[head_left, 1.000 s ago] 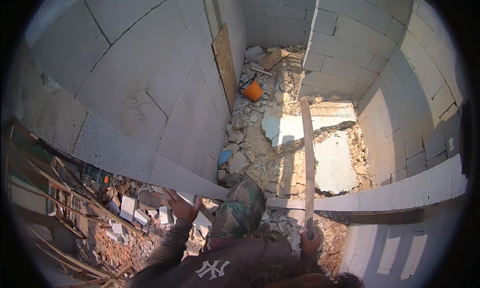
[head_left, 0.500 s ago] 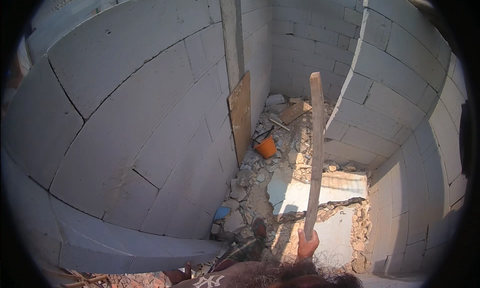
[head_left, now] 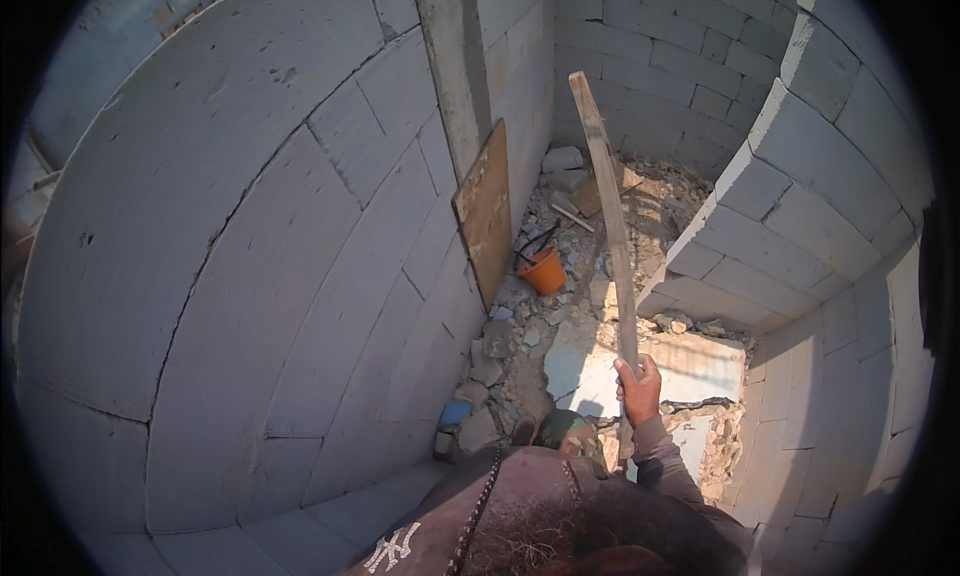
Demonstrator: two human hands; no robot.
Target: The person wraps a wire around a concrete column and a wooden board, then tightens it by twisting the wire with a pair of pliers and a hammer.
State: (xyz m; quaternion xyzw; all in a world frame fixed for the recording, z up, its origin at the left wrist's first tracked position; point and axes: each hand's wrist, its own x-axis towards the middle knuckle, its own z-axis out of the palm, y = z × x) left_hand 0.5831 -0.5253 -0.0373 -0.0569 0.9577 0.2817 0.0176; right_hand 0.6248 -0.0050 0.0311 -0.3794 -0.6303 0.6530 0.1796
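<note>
My right hand (head_left: 641, 390) is closed round a long, slightly bent wooden plank (head_left: 611, 216) near its lower part. The plank stands nearly upright, its top leaning a little to the left and away from me. Its lower end runs down beside my body, where I cannot see all of it. My left hand is out of sight. The nearest large surface is the grey block wall (head_left: 250, 276) on my left.
Broken rubble (head_left: 515, 351) covers the floor ahead, with an orange bucket (head_left: 543, 272) in it. A brown board (head_left: 484, 211) leans on the left wall. Pale slabs (head_left: 695, 371) lie beyond my hand. A block partition (head_left: 790, 191) rises at the right.
My right hand has come up and forward, gripping the plank higher above its lower end. The plank's top has tilted left. My left hand, partly seen before, has left the view.
</note>
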